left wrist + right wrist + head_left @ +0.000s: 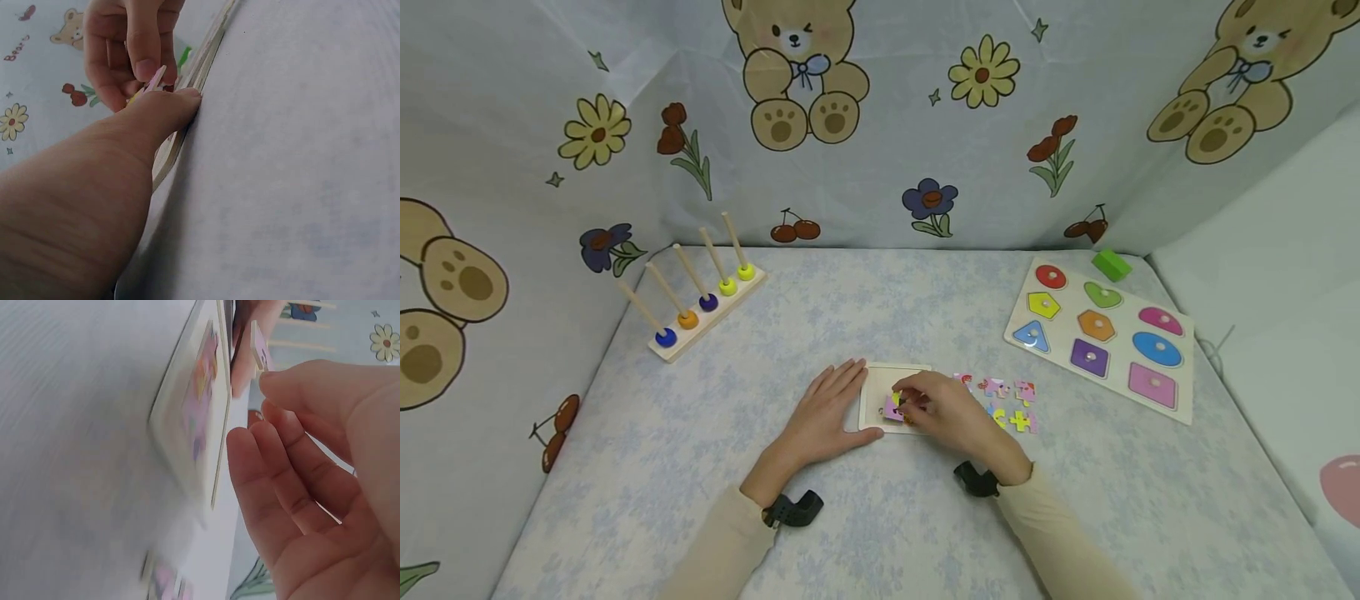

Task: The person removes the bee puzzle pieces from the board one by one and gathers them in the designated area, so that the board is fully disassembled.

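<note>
A shallow wooden puzzle tray (871, 385) lies on the table in front of the person. My left hand (827, 417) rests along its left side, fingers extended, with the thumb (178, 103) at the near edge. Thumb and index finger of my right hand (951, 412) pinch a small pink puzzle piece (259, 347), held tilted above the tray. Some joined pink and orange pieces (201, 394) lie inside the tray, largely covered by the right hand in the head view. Several loose puzzle pieces (1022, 421) lie just right of the tray, partly behind that hand.
A peg stand (700, 321) with coloured beads stands at the back left. Toward the right lies a shape board (1116, 350) with knobbed pieces, and a green block (1111, 265) sits by its far edge. A patterned cloth (865, 192) hangs behind the table.
</note>
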Action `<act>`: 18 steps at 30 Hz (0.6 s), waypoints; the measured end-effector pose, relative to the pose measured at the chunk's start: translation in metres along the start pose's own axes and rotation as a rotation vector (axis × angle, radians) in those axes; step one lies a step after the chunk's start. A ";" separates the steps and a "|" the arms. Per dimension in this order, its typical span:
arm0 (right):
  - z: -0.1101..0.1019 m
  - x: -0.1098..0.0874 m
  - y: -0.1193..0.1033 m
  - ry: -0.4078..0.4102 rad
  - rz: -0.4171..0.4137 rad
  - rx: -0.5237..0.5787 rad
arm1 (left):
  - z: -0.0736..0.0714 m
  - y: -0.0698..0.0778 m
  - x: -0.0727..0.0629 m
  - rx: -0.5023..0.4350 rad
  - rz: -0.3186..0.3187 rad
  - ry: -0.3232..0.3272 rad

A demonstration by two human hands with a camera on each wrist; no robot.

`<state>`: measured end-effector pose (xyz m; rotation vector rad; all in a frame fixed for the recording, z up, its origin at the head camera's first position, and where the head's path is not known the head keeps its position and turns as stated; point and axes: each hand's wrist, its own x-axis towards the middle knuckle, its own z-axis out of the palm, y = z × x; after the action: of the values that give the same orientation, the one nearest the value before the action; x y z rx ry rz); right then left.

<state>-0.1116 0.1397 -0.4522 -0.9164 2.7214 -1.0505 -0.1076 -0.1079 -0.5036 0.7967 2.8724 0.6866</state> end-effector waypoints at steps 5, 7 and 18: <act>-0.009 -0.015 0.009 0.012 0.039 -0.014 | 0.000 0.000 0.001 0.019 -0.007 -0.007; -0.012 -0.021 0.013 0.012 0.060 -0.026 | 0.001 0.000 0.001 0.021 -0.012 -0.010; -0.027 -0.051 0.024 0.017 0.114 -0.046 | 0.001 0.001 0.001 0.011 -0.023 -0.020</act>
<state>-0.0894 0.1980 -0.4534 -0.7518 2.7845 -0.9838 -0.1079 -0.1065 -0.5038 0.7667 2.8649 0.6572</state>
